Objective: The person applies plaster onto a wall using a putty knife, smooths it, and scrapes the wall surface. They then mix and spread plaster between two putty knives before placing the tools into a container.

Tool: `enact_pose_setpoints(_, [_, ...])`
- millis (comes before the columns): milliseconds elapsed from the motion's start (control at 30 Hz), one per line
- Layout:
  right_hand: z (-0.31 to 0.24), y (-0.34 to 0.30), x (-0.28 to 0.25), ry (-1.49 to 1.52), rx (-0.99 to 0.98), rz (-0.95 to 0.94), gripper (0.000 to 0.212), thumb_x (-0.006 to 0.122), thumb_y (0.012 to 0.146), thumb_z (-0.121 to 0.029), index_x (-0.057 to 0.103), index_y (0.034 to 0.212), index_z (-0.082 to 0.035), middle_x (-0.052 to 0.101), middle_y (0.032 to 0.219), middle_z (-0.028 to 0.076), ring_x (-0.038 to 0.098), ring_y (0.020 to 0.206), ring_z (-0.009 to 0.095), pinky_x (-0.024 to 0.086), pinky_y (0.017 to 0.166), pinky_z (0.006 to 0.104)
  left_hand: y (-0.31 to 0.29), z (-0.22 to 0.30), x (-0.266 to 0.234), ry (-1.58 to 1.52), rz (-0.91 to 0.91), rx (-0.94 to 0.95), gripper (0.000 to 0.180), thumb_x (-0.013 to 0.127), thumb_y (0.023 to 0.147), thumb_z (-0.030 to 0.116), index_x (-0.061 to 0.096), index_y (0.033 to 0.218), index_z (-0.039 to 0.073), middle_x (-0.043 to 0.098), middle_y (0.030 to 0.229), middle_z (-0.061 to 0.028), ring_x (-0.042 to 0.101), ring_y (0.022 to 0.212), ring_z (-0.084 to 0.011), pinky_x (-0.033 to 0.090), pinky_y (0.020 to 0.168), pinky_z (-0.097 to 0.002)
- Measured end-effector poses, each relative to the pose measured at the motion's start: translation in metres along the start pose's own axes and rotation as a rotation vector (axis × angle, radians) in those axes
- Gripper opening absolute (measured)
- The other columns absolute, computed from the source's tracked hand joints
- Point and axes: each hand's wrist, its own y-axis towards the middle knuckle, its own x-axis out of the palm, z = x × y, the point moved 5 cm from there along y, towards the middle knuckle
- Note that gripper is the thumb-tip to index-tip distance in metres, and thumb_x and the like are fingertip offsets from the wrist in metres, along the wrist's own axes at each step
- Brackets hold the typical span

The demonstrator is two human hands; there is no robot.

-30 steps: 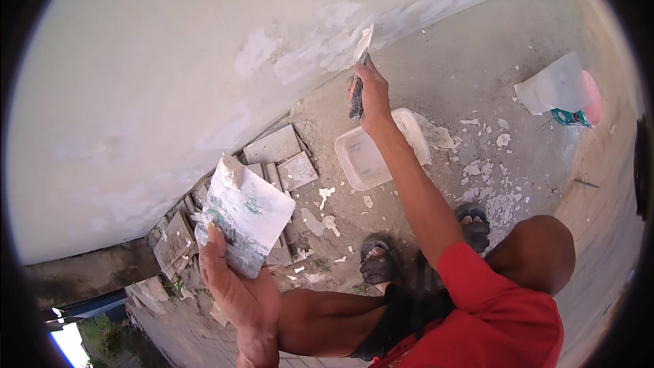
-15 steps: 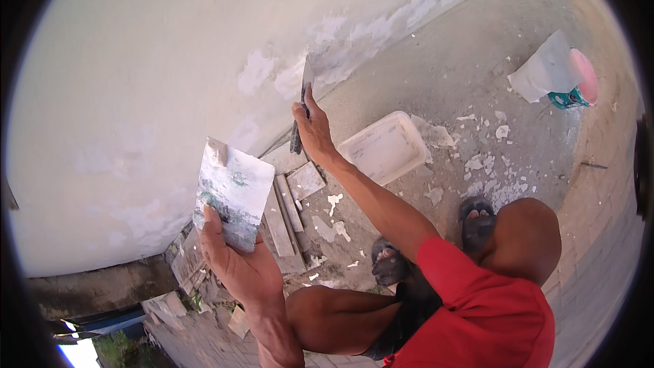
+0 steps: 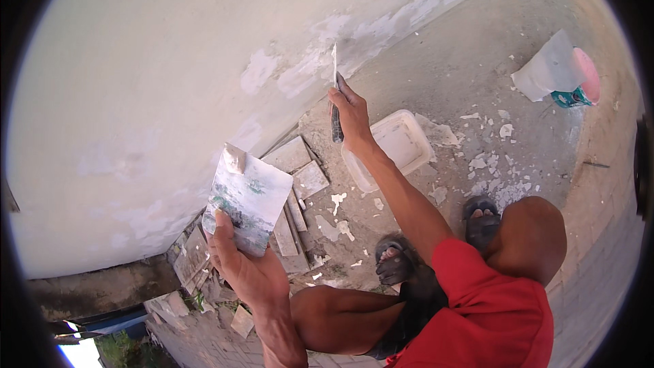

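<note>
Putty knife [image 3: 334, 75] stands upright in the right hand [image 3: 352, 117], its thin pale blade edge-on against the wall [image 3: 136, 82] and its dark handle running down through the closed fingers [image 3: 344, 95], which wrap it tightly. It sits at the far middle of the head view, just where the wall meets the floor [image 3: 477, 61]. The wall is smooth and off-white, with rough lighter patches of filler along its lower edge. The left hand [image 3: 242, 266], nearer and to the left, grips a flat rectangular board [image 3: 246, 197] by its near corner, thumb over the face; the board is smeared with white and greenish paste and carries a small lump at its far corner. Right of the knife and touching the right wrist line lies a shallow white plastic tray [image 3: 398, 143] with rounded corners. Between board and tray lie grey tile pieces [image 3: 300, 167], flat and square-edged, stacked loosely against the wall base. The floor is dull grey concrete, speckled with white flakes [image 3: 487, 163]. Far right, well apart, lies a white bucket [image 3: 555, 68] tipped on its side with a pink lid. Two dark sandals [image 3: 480, 211] rest near the knees. Open floor lies between tray and bucket.
</note>
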Motion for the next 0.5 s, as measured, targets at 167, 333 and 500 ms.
enact_pose_setpoints(167, [-0.015, 0.027, 0.006, -0.02, -0.061, 0.181, 0.073, 0.058, 0.096, -0.023, 0.021, 0.155, -0.003, 0.044, 0.071, -0.004, 0.043, 0.059, 0.005, 0.04, 0.048, 0.0246, -0.005, 0.004, 0.001, -0.002, -0.049, 0.07, 0.025, 0.053, 0.101, 0.019, 0.062, 0.117, 0.002, 0.065, 0.119, -0.0059, 0.061, 0.11, -0.0131, 0.051, 0.092, -0.0315])
enact_pose_setpoints(333, [0.025, 0.006, 0.054, -0.181, -0.157, 0.049, 0.08, 0.057, 0.097, -0.029, 0.011, 0.154, 0.004, 0.043, 0.074, -0.003, 0.043, 0.063, 0.006, 0.042, 0.049, 0.0267, 0.001, -0.002, 0.004, 0.013, -0.074, 0.066, 0.024, 0.053, 0.101, 0.02, 0.062, 0.115, 0.003, 0.065, 0.119, -0.0056, 0.061, 0.11, -0.0126, 0.051, 0.089, -0.0309])
enact_pose_setpoints(500, [0.014, -0.008, 0.017, 0.012, -0.102, 0.083, 0.065, 0.058, 0.095, -0.024, 0.033, 0.151, 0.0, 0.043, 0.073, -0.004, 0.043, 0.062, 0.005, 0.039, 0.051, 0.0234, 0.002, 0.0, 0.002, 0.003, -0.146, 0.039, 0.022, 0.053, 0.101, 0.019, 0.063, 0.115, 0.004, 0.065, 0.119, -0.0046, 0.061, 0.109, -0.0115, 0.051, 0.089, -0.0306])
